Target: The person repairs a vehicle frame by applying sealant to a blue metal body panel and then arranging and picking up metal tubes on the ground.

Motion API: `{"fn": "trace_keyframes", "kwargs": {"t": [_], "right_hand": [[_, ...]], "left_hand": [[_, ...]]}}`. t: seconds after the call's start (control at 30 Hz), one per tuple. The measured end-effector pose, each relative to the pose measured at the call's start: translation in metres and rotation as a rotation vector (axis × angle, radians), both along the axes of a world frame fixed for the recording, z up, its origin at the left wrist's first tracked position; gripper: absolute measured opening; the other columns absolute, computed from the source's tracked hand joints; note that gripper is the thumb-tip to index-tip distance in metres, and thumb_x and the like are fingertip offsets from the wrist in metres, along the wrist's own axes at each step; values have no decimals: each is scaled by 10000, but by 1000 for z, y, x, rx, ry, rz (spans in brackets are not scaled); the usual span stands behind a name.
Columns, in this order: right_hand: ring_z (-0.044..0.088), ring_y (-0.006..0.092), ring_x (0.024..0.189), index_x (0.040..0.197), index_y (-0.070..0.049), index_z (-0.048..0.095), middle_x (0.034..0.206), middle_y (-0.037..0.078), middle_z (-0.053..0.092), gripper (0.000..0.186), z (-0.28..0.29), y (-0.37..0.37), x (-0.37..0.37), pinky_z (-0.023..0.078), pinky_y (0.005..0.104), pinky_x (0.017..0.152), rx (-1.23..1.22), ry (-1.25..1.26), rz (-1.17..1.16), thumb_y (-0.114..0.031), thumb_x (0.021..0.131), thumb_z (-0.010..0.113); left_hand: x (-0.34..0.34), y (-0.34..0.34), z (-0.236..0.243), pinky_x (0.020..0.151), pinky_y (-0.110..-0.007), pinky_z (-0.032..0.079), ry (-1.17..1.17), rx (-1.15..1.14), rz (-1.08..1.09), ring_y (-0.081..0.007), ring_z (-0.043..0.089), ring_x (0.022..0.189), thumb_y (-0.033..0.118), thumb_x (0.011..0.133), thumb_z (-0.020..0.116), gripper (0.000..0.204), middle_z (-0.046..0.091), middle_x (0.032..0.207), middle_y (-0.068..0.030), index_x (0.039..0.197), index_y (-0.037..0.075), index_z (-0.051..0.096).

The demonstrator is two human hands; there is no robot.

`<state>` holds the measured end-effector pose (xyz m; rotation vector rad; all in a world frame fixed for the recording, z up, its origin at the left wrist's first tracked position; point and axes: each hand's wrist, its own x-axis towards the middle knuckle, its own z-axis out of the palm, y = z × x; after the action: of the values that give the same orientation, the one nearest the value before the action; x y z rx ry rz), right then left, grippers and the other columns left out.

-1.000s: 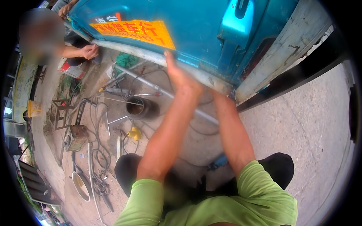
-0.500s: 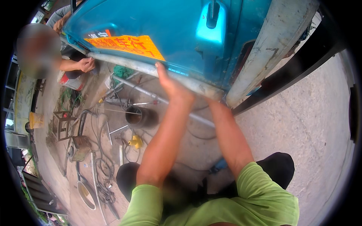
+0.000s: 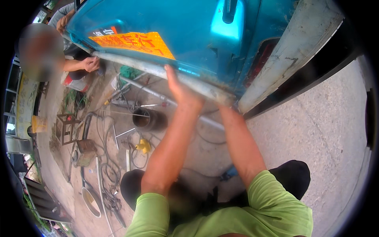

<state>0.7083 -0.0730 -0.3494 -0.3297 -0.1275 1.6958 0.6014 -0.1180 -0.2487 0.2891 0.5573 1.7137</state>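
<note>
A long grey metal pipe runs along the lower edge of a blue vehicle panel. My left hand grips it right of its middle, thumb up against the near side and fingers out of sight beneath. Close to the pipe's right end is my right hand, reaching under it; only the wrist area shows, and its fingers are hidden. At the pipe's left end, another person's hand is held close, fingers curled; whether it touches the pipe I cannot tell.
A thick whitish post slants up at the right, beside a dark beam. Across the floor lie a dark metal cylinder, a yellow fitting, cables, a thin pipe and a small metal frame.
My view has shifted slightly, and the post looks a little farther right. Both my hands stay at the same places along the pipe.
</note>
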Motion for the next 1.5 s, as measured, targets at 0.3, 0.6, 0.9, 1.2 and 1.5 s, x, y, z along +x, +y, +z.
{"fn": "trace_keyframes", "kwargs": {"t": [0.3, 0.6, 0.9, 1.2, 1.5], "right_hand": [[626, 183, 1027, 1257, -45, 617, 1143, 61, 665, 493, -4, -2, 1, 503, 365, 933, 6, -67, 12, -323, 869, 741], [629, 174, 1019, 1255, -46, 620, 1135, 54, 668, 503, -2, -54, 43, 508, 355, 925, 202, -1029, 287, -324, 859, 757], [578, 188, 1143, 1256, -24, 626, 1217, 76, 640, 511, 14, -95, 27, 427, 347, 1036, 359, -1120, 155, -285, 844, 781], [464, 209, 1318, 1387, -25, 503, 1390, 90, 536, 544, 26, -84, -8, 301, 390, 1143, 497, -375, -122, -144, 884, 674], [496, 191, 1268, 1394, -52, 485, 1343, 60, 546, 577, 1, -87, -1, 341, 368, 1104, 299, -345, 28, -104, 858, 693]], "left_hand": [[3, 0, 5, 1101, -489, 364, -49, 18, -19, -305, 493, 1247, 622, 982, 427, 637, 535, 1377, -80, 1385, 135, 504], [-2, -1, -4, 1103, -505, 358, -15, -18, -25, -308, 485, 1263, 630, 983, 424, 661, 520, 1396, -83, 1422, 137, 465], [-4, -10, 3, 1110, -517, 346, 90, -44, -56, -306, 464, 1290, 646, 988, 407, 699, 487, 1422, -104, 1458, 128, 407], [-57, -21, -3, 1057, -527, 396, 573, -319, -342, -333, 485, 1298, 693, 973, 401, 826, 502, 1416, -166, 1469, 33, 375], [-261, -106, 0, 737, -330, 523, 1433, -747, -609, -177, 666, 855, 590, 948, 576, 605, 692, 970, -81, 1169, 29, 627]]}}
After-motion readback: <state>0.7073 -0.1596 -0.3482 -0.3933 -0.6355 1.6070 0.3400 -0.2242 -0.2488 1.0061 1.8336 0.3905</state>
